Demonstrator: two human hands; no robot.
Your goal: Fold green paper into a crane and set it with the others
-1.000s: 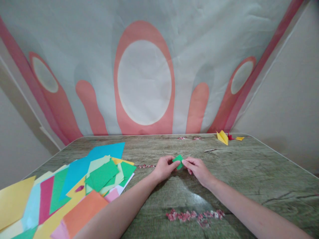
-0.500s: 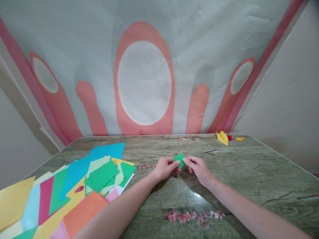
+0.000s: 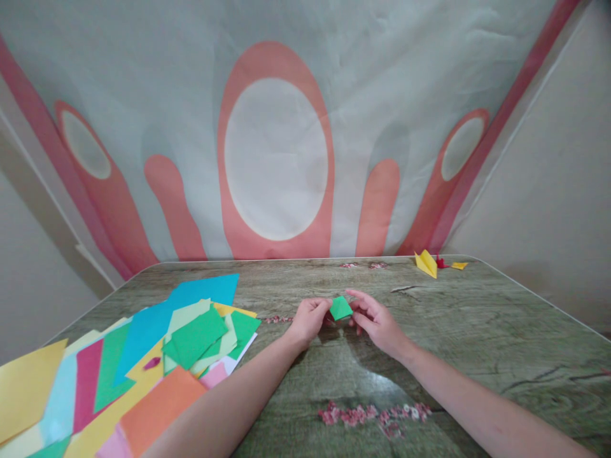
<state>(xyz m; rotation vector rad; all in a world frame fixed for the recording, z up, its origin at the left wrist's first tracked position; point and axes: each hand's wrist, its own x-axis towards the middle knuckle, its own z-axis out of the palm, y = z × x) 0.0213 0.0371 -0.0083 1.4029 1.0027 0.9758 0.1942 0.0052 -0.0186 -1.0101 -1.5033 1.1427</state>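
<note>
The left forearm [image 3: 248, 381] is showing bare from the lower edge of the view up to the left wrist [image 3: 296, 338]; the right forearm [image 3: 470, 399] is likewise showing bare up to the right wrist [image 3: 403, 345]. Both forearms are tapering evenly towards the wrists. The left hand [image 3: 310, 318] and right hand [image 3: 379, 323] are presenting bare, the fingers [image 3: 361, 298] appearing slender. Finer surface detail is proving too small to read.

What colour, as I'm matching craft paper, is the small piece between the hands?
The small paper piece is bright green, seen best in the head view.
</note>
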